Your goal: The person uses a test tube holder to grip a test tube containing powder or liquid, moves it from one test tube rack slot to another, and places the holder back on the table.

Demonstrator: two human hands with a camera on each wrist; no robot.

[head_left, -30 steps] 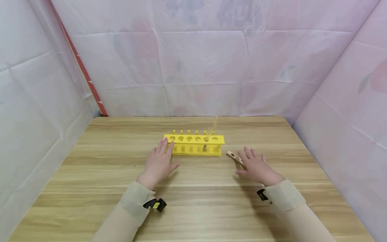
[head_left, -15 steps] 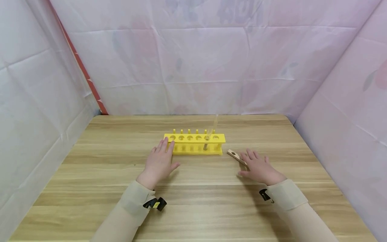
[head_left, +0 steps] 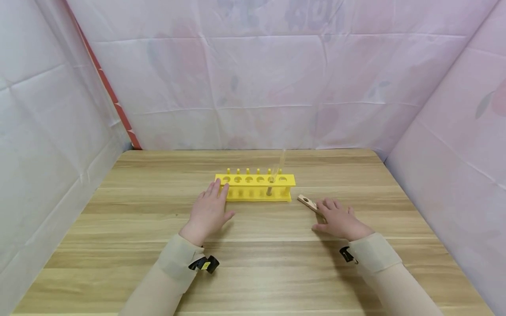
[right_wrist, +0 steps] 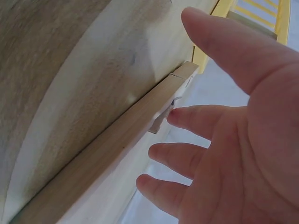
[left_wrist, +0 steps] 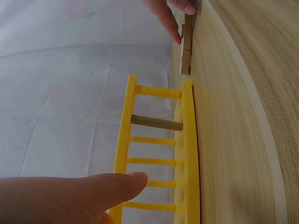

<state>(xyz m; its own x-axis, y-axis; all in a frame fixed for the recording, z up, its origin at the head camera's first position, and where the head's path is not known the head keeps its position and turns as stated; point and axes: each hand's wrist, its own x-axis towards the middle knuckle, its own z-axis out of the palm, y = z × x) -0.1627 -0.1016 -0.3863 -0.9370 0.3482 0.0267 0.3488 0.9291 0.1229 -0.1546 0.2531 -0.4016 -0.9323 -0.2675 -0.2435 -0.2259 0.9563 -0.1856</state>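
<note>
Sleeves of pale beige cloth cover both forearms, which reach forward over a wooden table from the near edge. Each wrist carries a small black strap.

Further in, the left hand lies flat on the table with its fingers straight and slightly spread. It holds nothing. Its fingertips touch or nearly touch the near left corner of a yellow rack; the left wrist view shows one finger just beside the rack's top rail.

The right hand rests palm down to the right, its fingers relaxed and loosely spread, gripping nothing. A wooden clamp lies flat on the table under and just beyond its fingertips, pointing away to the left, toward the right end of the rack. In the right wrist view the fingers hover close over the clamp's long wooden arm; whether they touch it cannot be told.

The rack stands across the middle of the table, between and slightly beyond the two hands. A clear glass tube leans in a hole near its right end, with a brownish lower part.

Pale pink sheets wall in the table behind and on both sides.
</note>
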